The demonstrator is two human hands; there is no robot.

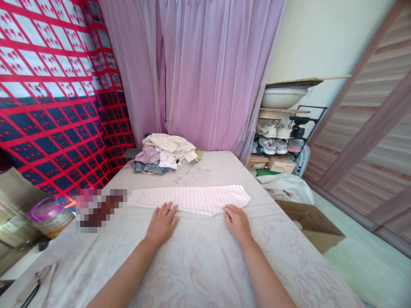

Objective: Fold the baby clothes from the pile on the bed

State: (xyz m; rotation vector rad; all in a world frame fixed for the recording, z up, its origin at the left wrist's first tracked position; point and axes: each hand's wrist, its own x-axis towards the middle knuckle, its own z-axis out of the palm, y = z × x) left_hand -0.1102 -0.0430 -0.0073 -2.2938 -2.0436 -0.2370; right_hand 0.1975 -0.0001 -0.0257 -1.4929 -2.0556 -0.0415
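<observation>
A pair of white trousers with thin pink stripes (189, 197), folded lengthwise into a long strip, lies flat across the bed. My left hand (163, 223) rests palm down at its near edge, fingers stretched out and the fingertips touching the cloth. At the near edge further right, my right hand (236, 221) lies beside the pointed part of the trousers. Its fingers are slightly bent and touch the fabric; I see no clear grip.
A heap of clothes (167, 152) sits at the bed's far left. The patterned bed sheet (192, 265) spreads around my arms. Right of the bed stand a shoe rack (282, 128) and an open cardboard box (308, 222). A purple-lidded container (48, 214) stands on the left.
</observation>
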